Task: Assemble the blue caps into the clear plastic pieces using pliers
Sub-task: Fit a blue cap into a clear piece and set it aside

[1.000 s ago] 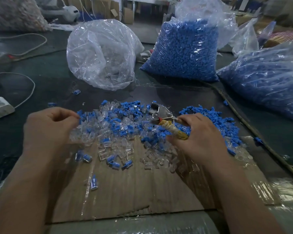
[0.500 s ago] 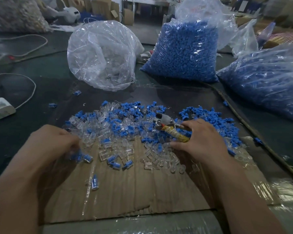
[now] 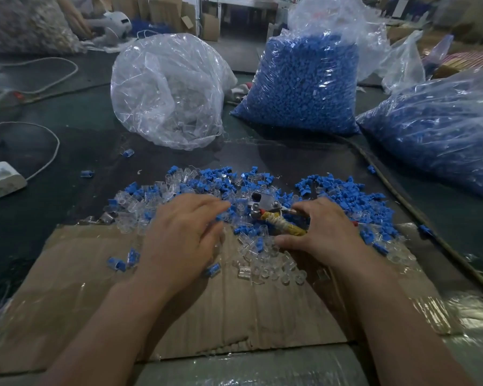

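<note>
Swings left hand rightward into blue caps and clear plastic pieces, fingers loosely straight; grips pliers in right hand. Risks nipping fingertips near the jaws.

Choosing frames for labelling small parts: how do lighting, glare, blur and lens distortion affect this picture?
Head view: dim, flat light with soft shadows; glare streaks on the crumpled clear plastic bag and the tape-covered brown cardboard sheet; wide-angle bending toward the edges; the left hand slightly smeared at its fingertips; metal pliers with yellow-wrapped handle in the right hand look reasonably sharp.
</note>
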